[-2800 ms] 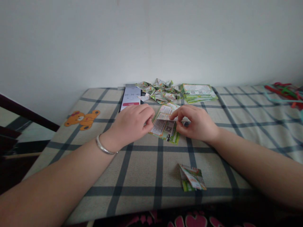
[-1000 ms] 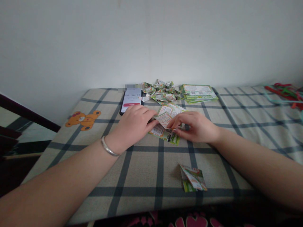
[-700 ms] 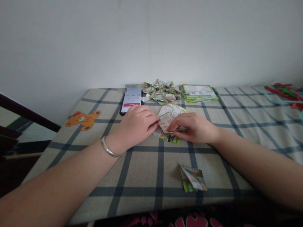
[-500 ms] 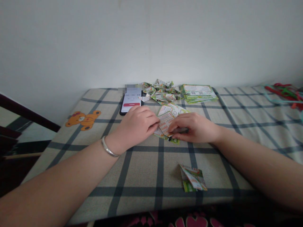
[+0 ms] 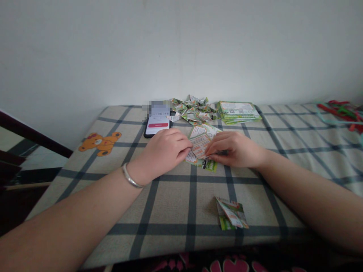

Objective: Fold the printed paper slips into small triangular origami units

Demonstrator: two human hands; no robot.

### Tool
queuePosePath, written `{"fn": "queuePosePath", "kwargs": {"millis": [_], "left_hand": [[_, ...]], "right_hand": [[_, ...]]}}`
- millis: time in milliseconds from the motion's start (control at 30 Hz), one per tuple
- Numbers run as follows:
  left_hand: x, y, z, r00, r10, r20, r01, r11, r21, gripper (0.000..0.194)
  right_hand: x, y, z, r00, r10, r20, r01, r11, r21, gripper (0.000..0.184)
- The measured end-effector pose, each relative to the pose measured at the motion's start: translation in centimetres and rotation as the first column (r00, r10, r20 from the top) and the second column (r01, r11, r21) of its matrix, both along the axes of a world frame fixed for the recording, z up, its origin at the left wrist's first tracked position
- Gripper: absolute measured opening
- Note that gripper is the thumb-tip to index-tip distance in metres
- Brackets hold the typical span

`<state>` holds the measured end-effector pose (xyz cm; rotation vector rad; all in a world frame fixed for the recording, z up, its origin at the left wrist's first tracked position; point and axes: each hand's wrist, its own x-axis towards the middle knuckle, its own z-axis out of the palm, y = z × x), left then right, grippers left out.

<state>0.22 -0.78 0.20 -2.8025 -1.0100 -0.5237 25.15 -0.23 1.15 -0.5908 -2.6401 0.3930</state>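
Observation:
A printed green-and-white paper sheet, partly folded over, lies on the table between my hands. My left hand has its fingertips closed on the sheet's left edge. On the right side, my right hand pinches the folded part between thumb and fingers, which cover some of it. Nearer to me lies a small folded paper piece, standing slightly up from the cloth. Beyond the sheet is a heap of folded paper pieces.
A stack of printed sheets lies at the back right of the heap. A phone with a running timer rests left of it. The checked tablecloth bears a bear picture. Red and green items lie in a tray at far right.
My right hand has shifted slightly up and away from me, baring more of the sheet's lower right corner. My left hand stays nearly still.

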Motion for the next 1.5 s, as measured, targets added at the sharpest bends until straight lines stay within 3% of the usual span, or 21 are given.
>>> {"fn": "queuePosePath", "kwargs": {"millis": [200,367,633,767,967,1067,1267,1500], "left_hand": [[0.4,-0.1,-0.7,0.991,0.068,0.119,-0.057,0.994,-0.093,0.028],[0.5,-0.1,-0.7,0.969,0.085,0.233,-0.042,0.982,-0.185,0.02],[1.0,-0.9,-0.3,0.914,0.211,0.348,-0.079,0.931,-0.357,0.022],[1.2,-0.9,-0.5,0.884,0.223,0.411,-0.051,0.919,-0.391,0.024],[1.3,-0.8,-0.9,0.832,0.223,0.508,0.045,0.885,-0.463,0.019],[1.3,-0.9,-0.9,0.82,0.24,0.52,0.041,0.881,-0.471,0.016],[1.3,-0.9,-0.9,0.816,0.226,0.532,0.062,0.881,-0.47,0.013],[1.5,-1.0,-1.0,0.793,0.265,0.549,0.049,0.87,-0.49,0.014]], "right_hand": [[-0.3,-0.2,0.0,1.0,0.002,-0.028,-0.004,0.998,-0.065,0.016],[-0.4,-0.3,-0.1,0.998,0.029,-0.054,-0.035,0.992,-0.123,0.016],[-0.6,-0.8,-0.5,0.967,-0.23,-0.112,0.202,0.954,-0.22,0.01],[-1.0,-0.7,-0.6,0.937,-0.333,-0.108,0.308,0.931,-0.197,0.009],[-1.6,-0.6,-1.1,0.897,-0.335,-0.287,0.326,0.942,-0.081,0.006],[-1.8,-0.6,-1.4,0.894,-0.357,-0.27,0.351,0.934,-0.073,0.007],[-1.8,-0.4,-1.4,0.892,-0.387,-0.232,0.417,0.903,0.099,0.011],[-2.1,-0.4,-1.5,0.876,-0.401,-0.267,0.433,0.899,0.071,0.012]]}}
